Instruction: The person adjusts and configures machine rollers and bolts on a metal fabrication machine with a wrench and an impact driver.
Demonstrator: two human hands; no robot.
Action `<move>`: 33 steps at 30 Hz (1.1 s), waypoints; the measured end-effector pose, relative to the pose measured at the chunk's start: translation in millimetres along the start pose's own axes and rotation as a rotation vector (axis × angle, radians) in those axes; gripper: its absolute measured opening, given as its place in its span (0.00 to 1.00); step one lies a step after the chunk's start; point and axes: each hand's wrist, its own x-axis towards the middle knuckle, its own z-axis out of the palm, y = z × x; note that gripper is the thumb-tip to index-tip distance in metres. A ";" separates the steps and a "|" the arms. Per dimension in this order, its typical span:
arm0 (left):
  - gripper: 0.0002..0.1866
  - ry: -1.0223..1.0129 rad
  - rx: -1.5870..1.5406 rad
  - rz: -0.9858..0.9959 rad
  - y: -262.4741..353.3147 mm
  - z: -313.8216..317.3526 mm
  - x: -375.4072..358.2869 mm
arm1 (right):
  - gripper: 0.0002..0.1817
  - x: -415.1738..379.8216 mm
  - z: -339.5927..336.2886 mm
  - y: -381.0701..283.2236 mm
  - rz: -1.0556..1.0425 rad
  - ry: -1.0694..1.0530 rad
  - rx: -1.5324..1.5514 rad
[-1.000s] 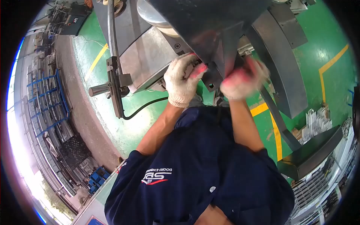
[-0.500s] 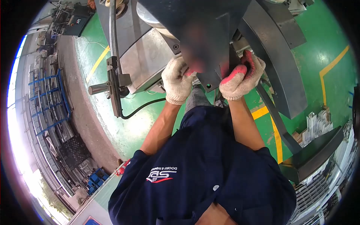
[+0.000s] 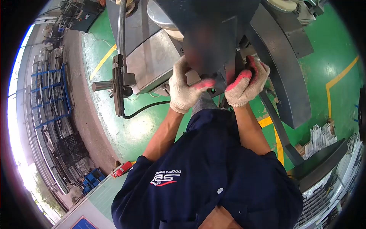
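Note:
My left hand, in a white knitted glove with a red thumb tip, is at the left side of a dark metal machine part. Its thumb stretches right across the lower end, apart from the fingers, which are partly hidden behind the part. My right hand, gloved alike, has its fingers curled with the thumb at the right edge of the same part. What it grips, if anything, is hidden. A small plate with a hole shows between both hands.
A metal box and a clamp on a rod are at the left, with a black cable below. A curved dark guard stands at the right. Lower left, a red object lies by a pale surface. Blue racks hold metal profiles.
My left hand's thumb has moved right and away from its fingers, across the lower end of the part. My right hand has barely moved. The view has shifted slightly.

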 end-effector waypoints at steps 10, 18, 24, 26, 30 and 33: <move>0.16 0.012 -0.035 -0.092 -2.2 3.5 3.0 | 0.23 -5.4 2.6 9.0 0.039 0.046 0.055; 0.17 0.016 -0.081 -0.213 4.4 4.3 -0.3 | 0.21 -2.3 -4.9 4.5 0.100 0.036 0.081; 0.22 -0.074 -0.057 -0.131 12.5 -6.4 3.3 | 0.22 2.3 -10.7 1.5 0.123 -0.005 0.077; 0.22 0.030 -0.094 -0.135 13.4 7.9 -2.2 | 0.22 2.6 -10.5 0.3 0.131 -0.003 0.088; 0.23 -0.065 0.035 -0.173 -1.0 -6.5 -3.4 | 0.21 4.1 -10.8 1.3 0.116 0.001 0.091; 0.20 -0.053 -0.008 -0.120 12.2 -6.4 1.6 | 0.21 4.8 -10.8 1.7 0.124 -0.005 0.079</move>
